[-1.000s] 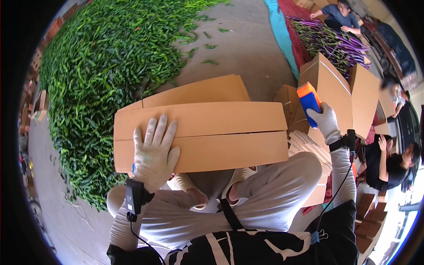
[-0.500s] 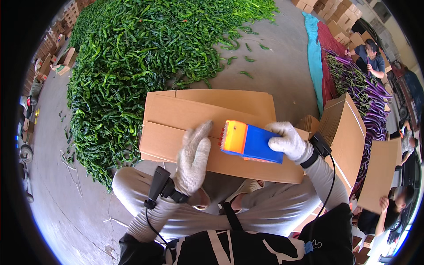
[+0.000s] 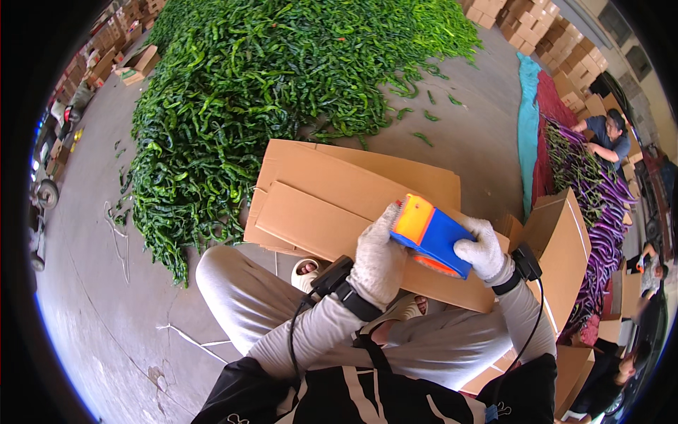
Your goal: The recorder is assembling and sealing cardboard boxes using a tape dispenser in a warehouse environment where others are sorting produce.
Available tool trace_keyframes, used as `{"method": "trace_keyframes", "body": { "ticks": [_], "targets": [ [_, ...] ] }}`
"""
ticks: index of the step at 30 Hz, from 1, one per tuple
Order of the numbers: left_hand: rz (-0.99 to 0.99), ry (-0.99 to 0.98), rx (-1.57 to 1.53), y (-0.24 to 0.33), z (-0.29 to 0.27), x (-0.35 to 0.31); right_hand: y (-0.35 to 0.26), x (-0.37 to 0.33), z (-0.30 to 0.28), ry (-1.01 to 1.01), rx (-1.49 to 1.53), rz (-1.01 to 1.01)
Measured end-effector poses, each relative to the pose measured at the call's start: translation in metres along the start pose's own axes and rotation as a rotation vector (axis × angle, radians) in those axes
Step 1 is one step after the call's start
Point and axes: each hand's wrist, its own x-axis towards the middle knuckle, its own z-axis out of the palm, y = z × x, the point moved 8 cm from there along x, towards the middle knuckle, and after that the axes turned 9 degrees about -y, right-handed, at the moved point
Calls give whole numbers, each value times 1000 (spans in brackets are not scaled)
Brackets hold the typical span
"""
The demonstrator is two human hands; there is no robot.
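A blue tape dispenser (image 3: 446, 244) with a yellow-orange front and a toothed edge is held over flattened cardboard boxes (image 3: 321, 201). My right hand (image 3: 484, 251), in a whitish knit glove, grips its blue rear end. Against the toothed front end, my left hand (image 3: 379, 256), gloved alike, closes with its fingers together. Part of its grip is hidden behind the dispenser. Any tape at the teeth is too small to make out. The stacked cardboard lies in front of my bent knees.
A big heap of green peppers (image 3: 268, 78) spreads beyond the cardboard. More folded cartons (image 3: 558, 244) stand at my right, near a pile of purple eggplants (image 3: 600, 212). One person (image 3: 607, 138) sits behind the eggplants; another (image 3: 607, 374) is at lower right. Cartons (image 3: 530, 21) are stacked far back.
My left hand has moved right, from above the cardboard to the dispenser's toothed end. The dispenser has tilted slightly, front end up. The whole view has shifted, and the lower-right person's cardboard has been lowered.
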Motion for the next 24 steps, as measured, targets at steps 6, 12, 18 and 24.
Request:
{"method": "trace_keyframes", "body": {
  "ticks": [6, 12, 18, 24],
  "targets": [
    [145, 144, 175, 61, -8, 14, -17, 10, -3, -193, -221, 129],
    [346, 305, 391, 294, -96, 34, -44, 25, 3, -171, -109, 93],
    [320, 328, 487, 306, -134, 47, -47, 46, 10, -118, -155, 300],
    [-174, 287, 1472, 260, -252, 79, -57, 62, 23, -132, -98, 204]
  ]
}}
